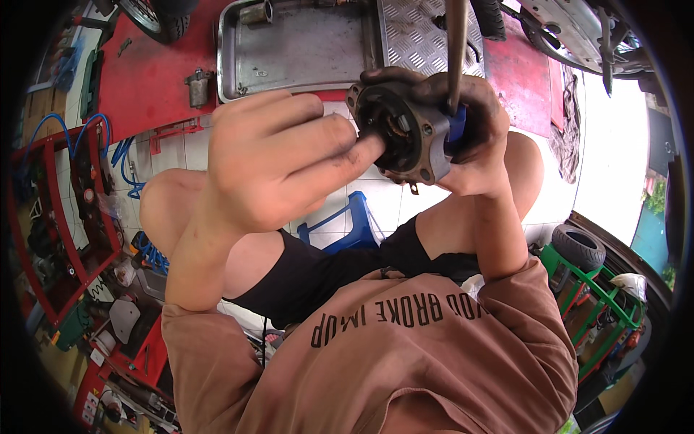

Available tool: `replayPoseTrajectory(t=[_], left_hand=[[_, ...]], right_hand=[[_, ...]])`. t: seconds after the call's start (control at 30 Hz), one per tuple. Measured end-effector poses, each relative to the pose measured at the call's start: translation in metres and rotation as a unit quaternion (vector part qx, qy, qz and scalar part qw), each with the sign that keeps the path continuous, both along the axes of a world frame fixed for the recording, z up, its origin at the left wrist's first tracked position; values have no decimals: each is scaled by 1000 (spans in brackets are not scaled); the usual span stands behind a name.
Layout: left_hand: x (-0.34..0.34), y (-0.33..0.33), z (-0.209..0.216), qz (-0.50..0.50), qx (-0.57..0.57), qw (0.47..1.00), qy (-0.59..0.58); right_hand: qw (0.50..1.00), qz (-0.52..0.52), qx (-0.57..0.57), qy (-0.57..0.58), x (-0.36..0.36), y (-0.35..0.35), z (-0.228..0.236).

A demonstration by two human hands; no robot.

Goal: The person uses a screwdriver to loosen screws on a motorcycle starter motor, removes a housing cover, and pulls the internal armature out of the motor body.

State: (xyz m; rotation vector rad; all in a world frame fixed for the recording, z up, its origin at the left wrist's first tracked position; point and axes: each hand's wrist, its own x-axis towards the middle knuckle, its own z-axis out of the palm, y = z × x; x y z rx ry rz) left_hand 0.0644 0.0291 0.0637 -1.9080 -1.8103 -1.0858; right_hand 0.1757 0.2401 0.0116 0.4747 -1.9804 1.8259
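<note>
A round metal motor housing (428, 153) is in the grip of my right hand (484, 108), raised above my knees. Its open end, with a dark ring and a copper-coloured part inside, faces left. The same hand has a long metal rod (455, 54) with a blue part (457, 124) at its lower end; it looks like a screwdriver. My left hand (278, 155) is closed, its fingers curled, with one fingertip at the opening of the housing. Its thumb and whatever it may pinch are hidden. Dark grease stains the fingers.
Beyond my hands, a metal tray (307, 85) holding a metal cylinder (256, 12) rests on a red platform (155, 76). A small motor (198, 88) stands left of the tray. Below is a blue stool (350, 224). A red frame (61, 217) and green rack (600, 311) flank me.
</note>
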Motion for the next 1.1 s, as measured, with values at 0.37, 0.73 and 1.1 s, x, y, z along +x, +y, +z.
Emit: replayPoseTrajectory(t=[0.37,0.73,1.1], left_hand=[[1,1,-1,-9,-3,997,-81],[4,5,-6,-6,-22,980,-200],[7,6,-7,11,-54,933,-355]], right_hand=[[999,17,-26,-7,1,2,3],[999,6,-33,-35,6,-4,9],[994,37,-52,-87,3,-3,8]])
